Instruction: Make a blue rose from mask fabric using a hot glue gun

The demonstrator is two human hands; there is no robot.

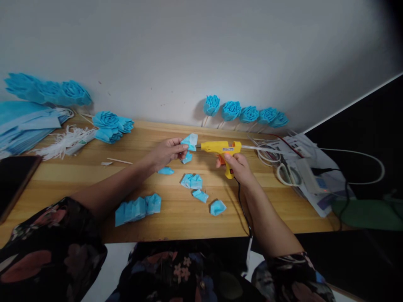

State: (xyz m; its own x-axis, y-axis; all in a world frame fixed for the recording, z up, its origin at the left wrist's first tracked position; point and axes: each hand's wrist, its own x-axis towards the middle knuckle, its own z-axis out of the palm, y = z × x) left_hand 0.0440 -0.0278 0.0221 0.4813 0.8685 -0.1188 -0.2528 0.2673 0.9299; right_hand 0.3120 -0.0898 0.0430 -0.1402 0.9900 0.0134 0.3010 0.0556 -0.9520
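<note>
My left hand (168,152) pinches a folded blue paper petal (189,142) above the wooden table (157,226). My right hand (238,166) grips the handle of a yellow hot glue gun (221,147), finger on the trigger. The gun's nozzle points left and nearly touches the petal. A white glue stick pokes out of the gun's back. Several loose blue folded petals (192,181) lie on the table just below my hands, and a row of folded petals (137,209) lies nearer to me on the left.
Finished blue paper roses (245,112) lean against the white wall; more roses (111,124) and stacked blue paper (25,126) sit at the left with white feathers (64,142). Cables and a power strip (307,174) lie at right. A dark tablet (12,180) lies at far left.
</note>
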